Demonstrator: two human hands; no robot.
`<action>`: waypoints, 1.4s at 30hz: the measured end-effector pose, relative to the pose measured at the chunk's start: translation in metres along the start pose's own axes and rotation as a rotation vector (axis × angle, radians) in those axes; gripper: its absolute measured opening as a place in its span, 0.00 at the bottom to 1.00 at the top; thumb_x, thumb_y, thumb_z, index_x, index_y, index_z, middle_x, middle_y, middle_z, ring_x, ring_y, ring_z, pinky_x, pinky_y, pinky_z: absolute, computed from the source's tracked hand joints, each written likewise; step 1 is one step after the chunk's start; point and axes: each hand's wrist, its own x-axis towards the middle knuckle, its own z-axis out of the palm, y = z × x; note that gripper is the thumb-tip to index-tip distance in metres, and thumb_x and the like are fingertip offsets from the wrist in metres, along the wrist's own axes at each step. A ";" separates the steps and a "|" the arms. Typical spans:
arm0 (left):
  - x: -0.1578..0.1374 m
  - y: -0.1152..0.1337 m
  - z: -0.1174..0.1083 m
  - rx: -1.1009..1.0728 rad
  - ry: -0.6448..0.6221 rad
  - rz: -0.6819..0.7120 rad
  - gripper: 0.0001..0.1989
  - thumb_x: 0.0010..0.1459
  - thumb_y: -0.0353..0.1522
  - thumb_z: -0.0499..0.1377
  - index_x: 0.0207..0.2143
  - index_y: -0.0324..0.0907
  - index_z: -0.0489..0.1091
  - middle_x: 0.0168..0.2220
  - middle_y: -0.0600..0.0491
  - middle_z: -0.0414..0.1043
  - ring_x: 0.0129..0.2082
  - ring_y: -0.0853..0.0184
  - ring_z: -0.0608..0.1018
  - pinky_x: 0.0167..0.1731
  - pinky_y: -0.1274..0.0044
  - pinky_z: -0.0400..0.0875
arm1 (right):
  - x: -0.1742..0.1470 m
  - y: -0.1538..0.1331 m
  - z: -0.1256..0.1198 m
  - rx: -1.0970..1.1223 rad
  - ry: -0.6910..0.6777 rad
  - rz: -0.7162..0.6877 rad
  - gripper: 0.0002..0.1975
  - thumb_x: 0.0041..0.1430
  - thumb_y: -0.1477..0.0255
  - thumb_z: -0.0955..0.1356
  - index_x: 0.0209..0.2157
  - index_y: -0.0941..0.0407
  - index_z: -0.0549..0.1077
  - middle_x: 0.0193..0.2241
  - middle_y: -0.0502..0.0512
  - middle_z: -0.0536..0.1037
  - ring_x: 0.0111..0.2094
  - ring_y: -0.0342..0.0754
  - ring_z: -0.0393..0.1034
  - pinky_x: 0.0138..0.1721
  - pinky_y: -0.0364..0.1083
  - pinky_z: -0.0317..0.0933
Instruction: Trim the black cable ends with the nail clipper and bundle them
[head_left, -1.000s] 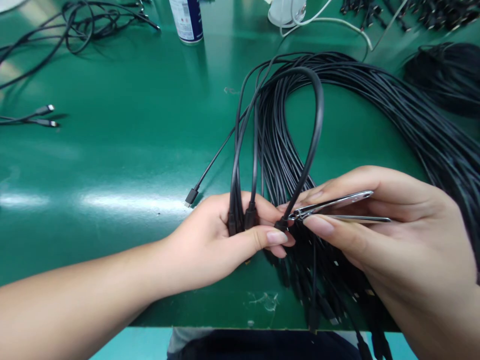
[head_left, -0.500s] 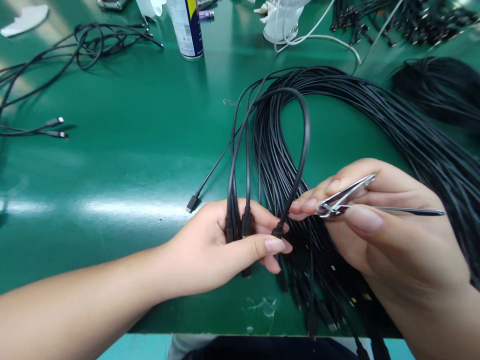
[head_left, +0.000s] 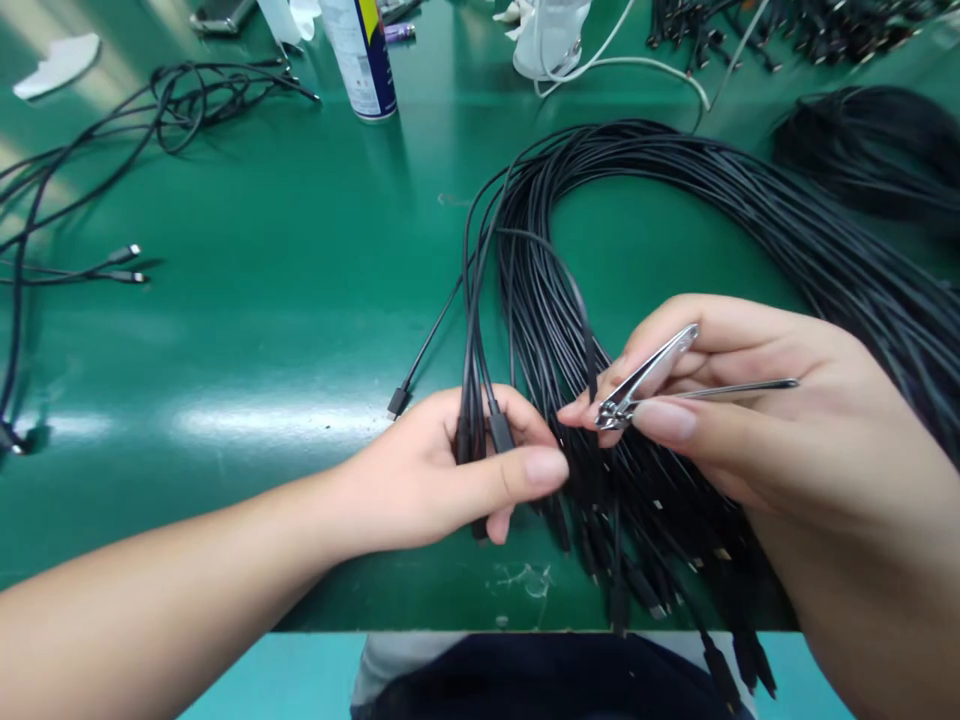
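Note:
My left hand [head_left: 457, 485] is closed around a few black cables [head_left: 474, 340], gripping them by their connector ends. One connector [head_left: 500, 430] shows above the thumb; the tips are partly hidden by the palm. In my right hand [head_left: 772, 430] is a silver nail clipper [head_left: 651, 382], pinched between thumb and fingers with its lever swung out. A single looped cable [head_left: 576, 290] runs down to my right fingertips, and whether they grip it I cannot tell. Beneath both hands lies a large bundle of black cables [head_left: 536, 290], connector ends towards the table's front edge.
One loose cable end [head_left: 399, 402] lies left of my left hand. Further left are tangled cables [head_left: 184, 105]. At the back stand a spray can [head_left: 364, 65] and a white container [head_left: 551, 45] with a pale cord. More coiled cables [head_left: 877, 150] lie to the right.
The thick looped cable has left my left thumb and dropped to the right, beside my right fingertips. My right hand with the nail clipper has shifted slightly left and up in view.

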 end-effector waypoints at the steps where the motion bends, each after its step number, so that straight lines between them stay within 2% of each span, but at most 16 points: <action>1: 0.000 0.000 -0.001 -0.012 0.000 0.016 0.13 0.54 0.38 0.64 0.33 0.37 0.69 0.25 0.56 0.70 0.17 0.75 0.72 0.19 0.82 0.66 | 0.001 -0.001 -0.001 -0.039 0.006 0.028 0.05 0.53 0.70 0.74 0.30 0.53 0.75 0.26 0.51 0.79 0.27 0.46 0.76 0.27 0.42 0.69; 3: 0.000 -0.002 -0.001 -0.066 0.003 0.032 0.13 0.60 0.40 0.58 0.31 0.37 0.68 0.22 0.57 0.68 0.16 0.76 0.71 0.19 0.82 0.64 | 0.004 -0.004 -0.003 -0.089 -0.006 0.075 0.07 0.52 0.70 0.75 0.28 0.54 0.73 0.22 0.49 0.77 0.24 0.43 0.73 0.24 0.39 0.65; 6: 0.001 -0.003 0.001 -0.097 -0.005 0.052 0.11 0.63 0.36 0.55 0.33 0.37 0.68 0.21 0.58 0.68 0.17 0.75 0.73 0.21 0.82 0.66 | 0.006 -0.008 -0.004 -0.172 -0.200 0.188 0.08 0.49 0.72 0.75 0.27 0.56 0.72 0.17 0.45 0.70 0.18 0.38 0.63 0.19 0.37 0.57; 8: 0.002 -0.003 0.002 -0.101 0.001 0.065 0.08 0.64 0.33 0.56 0.38 0.37 0.68 0.20 0.59 0.69 0.20 0.73 0.77 0.26 0.81 0.70 | 0.005 -0.009 -0.006 -0.231 -0.328 0.226 0.08 0.50 0.73 0.74 0.27 0.56 0.70 0.15 0.42 0.64 0.16 0.37 0.57 0.17 0.37 0.54; 10: 0.003 -0.003 0.002 -0.155 0.029 0.061 0.09 0.63 0.32 0.56 0.45 0.37 0.67 0.20 0.59 0.70 0.23 0.71 0.79 0.27 0.80 0.73 | 0.003 -0.008 -0.008 -0.274 -0.372 0.228 0.07 0.52 0.73 0.72 0.26 0.56 0.70 0.14 0.42 0.62 0.16 0.36 0.55 0.16 0.36 0.53; 13: 0.004 -0.002 0.000 -0.258 0.050 0.054 0.13 0.61 0.33 0.59 0.47 0.40 0.63 0.25 0.58 0.75 0.19 0.69 0.79 0.18 0.81 0.71 | 0.003 -0.005 -0.014 -0.320 -0.451 0.279 0.07 0.53 0.70 0.71 0.26 0.56 0.69 0.15 0.41 0.60 0.16 0.36 0.54 0.15 0.36 0.52; 16: 0.005 -0.003 -0.002 -0.294 0.025 0.079 0.11 0.59 0.34 0.62 0.39 0.40 0.62 0.28 0.54 0.78 0.15 0.72 0.76 0.11 0.85 0.64 | 0.006 -0.007 -0.018 -0.394 -0.506 0.283 0.08 0.53 0.68 0.72 0.26 0.55 0.71 0.17 0.44 0.64 0.17 0.38 0.58 0.16 0.38 0.54; 19: 0.005 -0.003 -0.002 -0.285 0.064 0.089 0.15 0.53 0.33 0.66 0.30 0.39 0.61 0.27 0.52 0.79 0.12 0.76 0.72 0.10 0.87 0.60 | 0.009 -0.012 -0.019 -0.464 -0.446 0.151 0.08 0.50 0.67 0.74 0.25 0.55 0.74 0.23 0.50 0.73 0.24 0.43 0.67 0.22 0.40 0.62; 21: 0.005 -0.002 -0.001 -0.272 0.101 0.073 0.18 0.49 0.33 0.69 0.28 0.39 0.61 0.24 0.54 0.78 0.11 0.78 0.69 0.10 0.88 0.59 | 0.009 -0.014 -0.018 -0.453 -0.371 0.073 0.07 0.48 0.68 0.75 0.26 0.54 0.76 0.25 0.51 0.75 0.27 0.45 0.69 0.25 0.41 0.65; 24: 0.005 0.000 0.001 -0.283 0.106 0.049 0.17 0.47 0.33 0.70 0.27 0.38 0.63 0.20 0.56 0.75 0.10 0.80 0.66 0.10 0.88 0.58 | 0.006 -0.011 -0.015 -0.324 -0.213 0.030 0.07 0.48 0.68 0.76 0.29 0.52 0.77 0.26 0.51 0.75 0.27 0.45 0.71 0.24 0.40 0.66; 28: 0.005 -0.001 0.001 -0.303 0.070 0.033 0.13 0.50 0.31 0.69 0.29 0.37 0.67 0.23 0.54 0.77 0.12 0.79 0.69 0.11 0.87 0.60 | 0.003 0.001 -0.006 -0.094 -0.040 -0.059 0.07 0.51 0.73 0.75 0.33 0.50 0.77 0.30 0.49 0.78 0.29 0.42 0.75 0.28 0.37 0.70; 34: 0.004 -0.001 0.001 -0.327 0.040 0.061 0.10 0.51 0.29 0.68 0.29 0.36 0.67 0.27 0.52 0.79 0.16 0.77 0.73 0.14 0.87 0.63 | 0.001 0.007 0.005 -0.092 0.056 -0.015 0.07 0.51 0.72 0.75 0.33 0.51 0.76 0.31 0.51 0.80 0.30 0.46 0.78 0.30 0.41 0.75; 38: 0.004 0.001 0.001 -0.328 0.026 0.032 0.11 0.51 0.30 0.68 0.28 0.36 0.67 0.28 0.50 0.80 0.18 0.73 0.77 0.18 0.84 0.70 | 0.000 0.006 0.010 -0.074 0.052 -0.006 0.07 0.50 0.72 0.76 0.33 0.51 0.76 0.32 0.52 0.81 0.30 0.47 0.79 0.31 0.42 0.76; 42: 0.005 0.001 0.001 -0.328 0.009 0.031 0.11 0.51 0.30 0.68 0.28 0.36 0.68 0.28 0.50 0.80 0.20 0.72 0.78 0.21 0.82 0.73 | 0.000 0.006 0.014 -0.045 0.074 0.003 0.08 0.50 0.75 0.75 0.32 0.52 0.76 0.29 0.49 0.81 0.27 0.45 0.79 0.29 0.41 0.76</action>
